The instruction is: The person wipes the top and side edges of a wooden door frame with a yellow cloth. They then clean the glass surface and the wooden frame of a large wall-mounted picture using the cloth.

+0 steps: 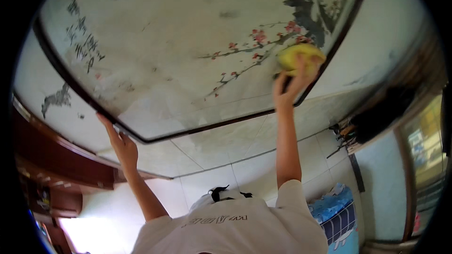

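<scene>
"What's sitting furthest left?"

"A brown cabinet point(52, 136), curving along at nine o'clock."

"And the left hand point(125, 149)?"

"It's reaching up at eight o'clock, its fingers lying along the frame point(207, 127) near the bottom-left corner. I can't tell whether it's gripping or only touching."

"What's the frame surrounding?"

"A painting point(188, 61), filling twelve o'clock and showing dark branches with red blossoms."

"The right hand point(293, 88)?"

"It's working between two and three o'clock, grasping a yellow cloth point(295, 56). The fingers are spreading over it, blurring a little."

"Where exactly is the cloth?"

"It's lying at two o'clock, against the painting, covering part of the branches just beside the frame's right edge."

"Anything further right?"

"Blue fabric point(332, 204) is lying between four and five o'clock, and a window point(423, 143) is glowing at three."
</scene>
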`<state>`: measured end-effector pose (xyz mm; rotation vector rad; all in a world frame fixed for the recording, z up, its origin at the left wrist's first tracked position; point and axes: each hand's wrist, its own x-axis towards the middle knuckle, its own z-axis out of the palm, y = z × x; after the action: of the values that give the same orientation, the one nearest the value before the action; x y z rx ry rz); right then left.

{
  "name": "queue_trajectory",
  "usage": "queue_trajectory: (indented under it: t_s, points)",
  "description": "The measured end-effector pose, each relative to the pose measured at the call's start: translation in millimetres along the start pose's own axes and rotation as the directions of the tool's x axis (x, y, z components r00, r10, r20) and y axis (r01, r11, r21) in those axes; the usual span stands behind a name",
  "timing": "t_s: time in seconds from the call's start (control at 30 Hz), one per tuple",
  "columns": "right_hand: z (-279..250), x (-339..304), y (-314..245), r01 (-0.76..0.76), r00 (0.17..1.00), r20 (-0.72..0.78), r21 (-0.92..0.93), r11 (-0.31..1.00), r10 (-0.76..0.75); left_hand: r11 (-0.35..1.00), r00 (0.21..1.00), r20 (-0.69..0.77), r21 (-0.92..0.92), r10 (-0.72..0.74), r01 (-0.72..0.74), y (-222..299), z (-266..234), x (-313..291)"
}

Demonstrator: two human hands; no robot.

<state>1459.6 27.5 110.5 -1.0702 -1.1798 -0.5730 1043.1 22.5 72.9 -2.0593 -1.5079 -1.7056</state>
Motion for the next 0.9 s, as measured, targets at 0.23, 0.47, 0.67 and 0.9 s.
queue_trajectory:
  t_s: [0.23, 0.47, 0.67, 0.9]
  points:
    - [50, -1, -64, 0.025, 0.973, -0.232, 0.057, 0.998, -0.011, 0.996, 0.998, 0.026, 0.072, -0.053, 0.051, 17, 5, 3]
    - [131, -21, -170, 0.473, 0.870, 0.054, 0.197, 0.859, -0.491, 0.987, 0.995, -0.024, 0.131, 0.102, -0.098, -12, 13, 2]
    - [18, 59, -16, 0.207, 0.959, -0.169, -0.127, 0.970, -0.227, 0.993, 0.998, -0.055, 0.115, 0.024, -0.018, -3, 0, -1]
    - [-28, 57, 35, 0.004, 0.944, -0.321, -0.222, 0.975, -0.077, 1.000, 1.000, -0.003, -0.007, 0.003, -0.003, 9, 7, 2]
